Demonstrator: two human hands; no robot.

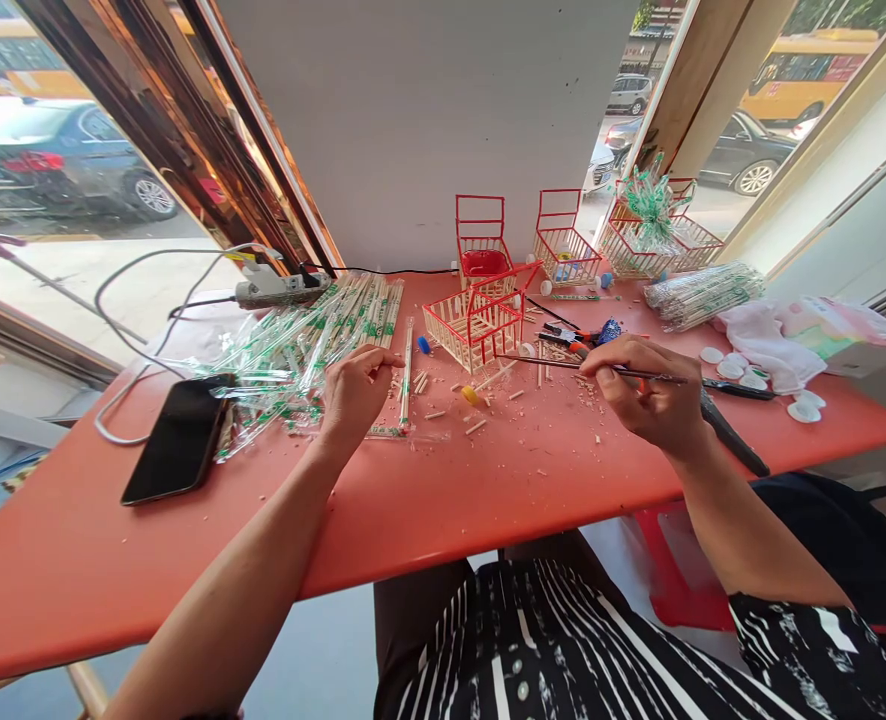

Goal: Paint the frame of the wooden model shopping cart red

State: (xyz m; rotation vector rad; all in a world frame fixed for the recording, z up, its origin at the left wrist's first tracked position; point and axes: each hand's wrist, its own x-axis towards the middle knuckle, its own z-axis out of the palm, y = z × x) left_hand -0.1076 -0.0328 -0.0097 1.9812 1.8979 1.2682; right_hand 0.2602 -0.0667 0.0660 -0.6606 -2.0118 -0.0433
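The right hand (pixel 649 395) is gripping a thin rod (pixel 563 364), its long axis pointing left toward the red-and-white basket (pixel 477 325). The left hand (pixel 353 390), fingers curled on wrapped chopsticks (pixel 407 370), is resting left of the basket.

**Street-front craft bench, small hobby workshop**

Looks like a handcraft workspace at a shopfront window. Evidence: orange table (pixel 488 500) littered with wood offcuts and shavings; big pile of wrapped chopsticks (pixel 315 330) far left, another bundle (pixel 702 293) far right. Several small red-and-wood stick baskets: one mid-table (pixel 475 325), more along the far edge (pixel 563 245). Pliers (pixel 574 337) near the centre, power strip (pixel 278 290) with cables at far left, phone (pixel 180 440) near left. Glass on both sides of a white wall panel (pixel 428 120) shows a street with parked cars (pixel 60 160) and a yellow bus (pixel 810 75), so ground level, roadside.
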